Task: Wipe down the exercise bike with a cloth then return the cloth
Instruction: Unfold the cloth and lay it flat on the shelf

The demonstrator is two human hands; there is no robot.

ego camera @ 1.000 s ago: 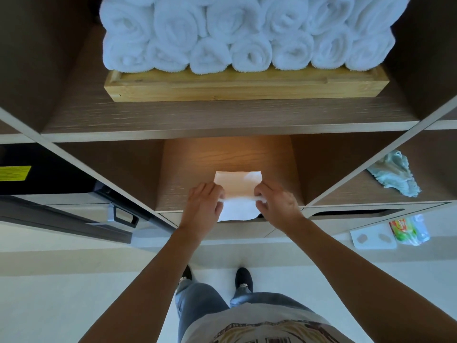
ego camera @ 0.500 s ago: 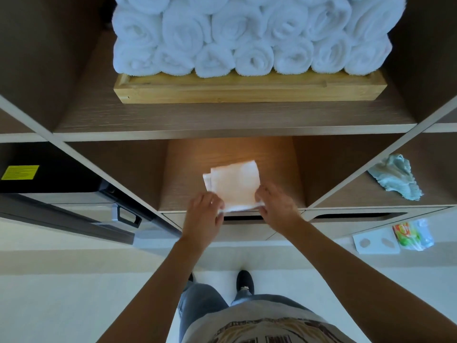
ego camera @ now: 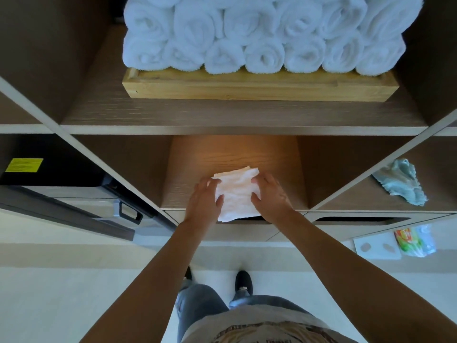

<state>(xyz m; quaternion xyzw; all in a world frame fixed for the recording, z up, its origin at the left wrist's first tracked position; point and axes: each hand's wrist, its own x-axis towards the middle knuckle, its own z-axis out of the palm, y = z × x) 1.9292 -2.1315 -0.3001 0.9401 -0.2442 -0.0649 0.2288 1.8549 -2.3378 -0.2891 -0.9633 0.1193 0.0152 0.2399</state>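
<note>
A folded white cloth lies on the lit wooden shelf of the middle compartment, its near edge hanging a little over the shelf's front lip. My left hand rests on the cloth's left side with fingers nearly straight. My right hand rests on its right side the same way, palm down. The exercise bike is not in view.
Rolled white towels fill a wooden tray on the shelf above. A crumpled blue-green cloth lies in the right compartment. A black appliance with a yellow label stands at left. A colourful packet lies lower right.
Both hands carried the cloth from the shelf's front edge deeper into the compartment and laid it down. Their pinching fingers have flattened onto its sides.
</note>
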